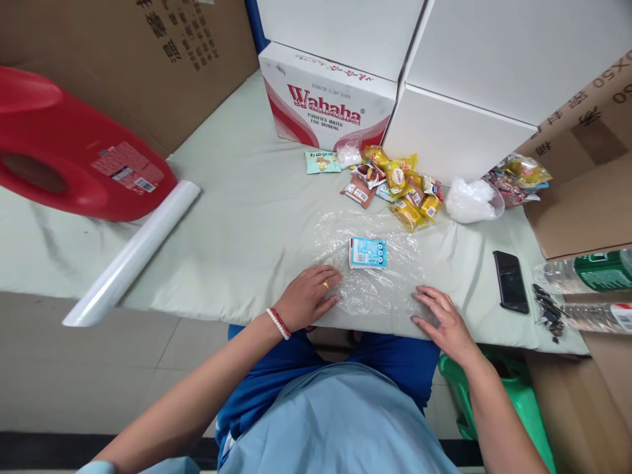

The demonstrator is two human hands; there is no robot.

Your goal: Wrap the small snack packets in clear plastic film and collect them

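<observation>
A sheet of clear plastic film [365, 293] lies spread and wrinkled on the cloth-covered table. On it rests a small blue and white packet [368, 253] with a barcode. My left hand [310, 297] is at the film's left edge, fingers stretched out and thumb apart. At the right edge, my right hand [444, 321] touches the film with its fingers spread. Both hands look free of any held object. Just beyond the film sits a pile of wrapped snacks [396, 178], mostly yellow, with a light-green packet [322, 162] to its left.
Left, a roll of film [133, 253] lies by a red jug [83, 151]. White boxes [461, 131] and a Wahaha water carton [326, 99] line the back. At right are a crumpled plastic bundle [471, 200], a phone [511, 282], keys [549, 311] and plastic bottles [592, 272].
</observation>
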